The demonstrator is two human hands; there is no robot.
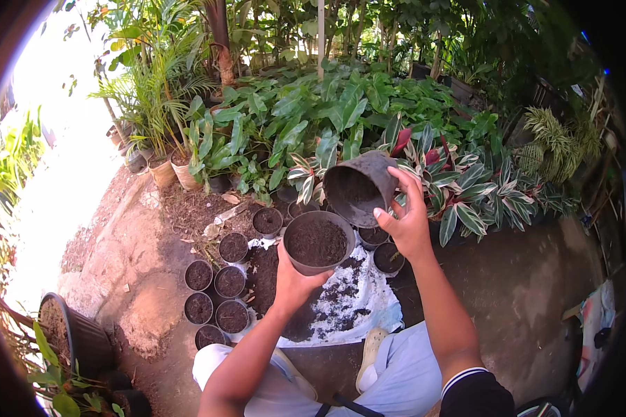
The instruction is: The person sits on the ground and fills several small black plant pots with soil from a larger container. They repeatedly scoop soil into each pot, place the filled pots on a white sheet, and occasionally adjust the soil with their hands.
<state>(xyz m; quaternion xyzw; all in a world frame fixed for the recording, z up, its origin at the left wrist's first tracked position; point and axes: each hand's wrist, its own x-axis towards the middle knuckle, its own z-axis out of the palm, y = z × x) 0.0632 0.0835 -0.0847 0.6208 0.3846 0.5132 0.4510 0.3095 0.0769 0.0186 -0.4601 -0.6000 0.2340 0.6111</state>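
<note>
My left hand [300, 284] grips a black plastic plant pot [318, 268] from below and the side, and dark soil [315, 242] nearly fills it. In my right hand [409, 221] is a second black plant pot [383, 182], tilted on its side with its mouth towards the left and down. Some soil clings to its inner wall. Its lower rim is close above the right edge of the filled pot; whether they touch I cannot tell. Beneath both lies a white plastic sheet [368, 302] strewn with loose dark soil [263, 271].
Several small soil-filled pots [229, 281] stand left of the sheet, with more, such as one pot [388, 258], to its right. Leafy potted plants [292, 114] line the back, variegated ones [464, 193] at right. A large ribbed pot [83, 333] stands at lower left.
</note>
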